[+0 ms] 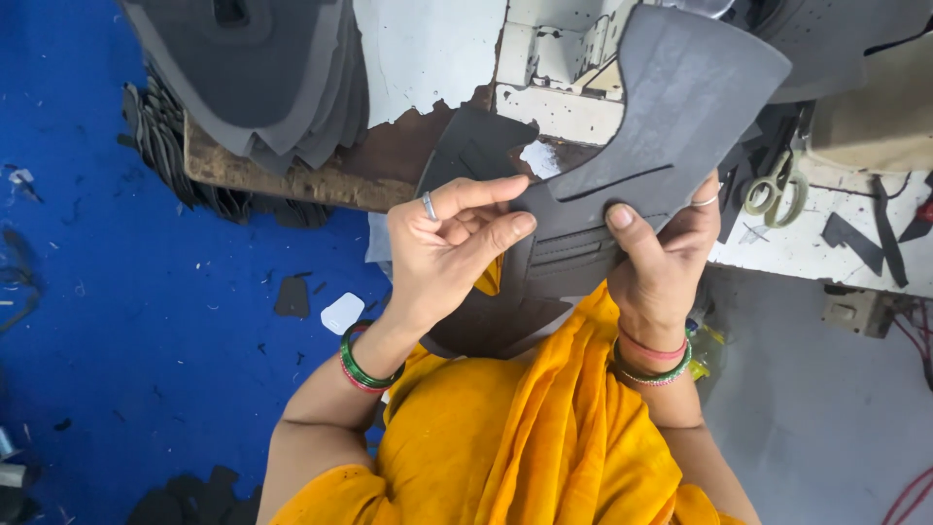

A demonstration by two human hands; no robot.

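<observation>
From the head camera, looking down, I hold a dark grey cut piece of stiff sheet material up in front of my chest, over my yellow-orange garment. My left hand grips its left part: my fingers are closed on it, the thumb pressing the near face and the index finger lying along the upper edge. A silver ring sits on that hand, and green and red bangles circle the wrist. My right hand grips the right part of the same piece, the thumb flat on the near face and the other fingers curled behind it; it too is closed on the piece. The piece widens toward the far right, has a thin slit across its middle, and shows stitched lines near my right thumb.

Beyond my hands lies a worn white surface with a chipped brown edge. A stack of grey cut pieces rests on its far left part, overhanging the edge. On the right part, pale green scissors lie just beside the held piece, with dark scraps near them. To the left, the blue floor carries small offcuts and 1 white scrap.
</observation>
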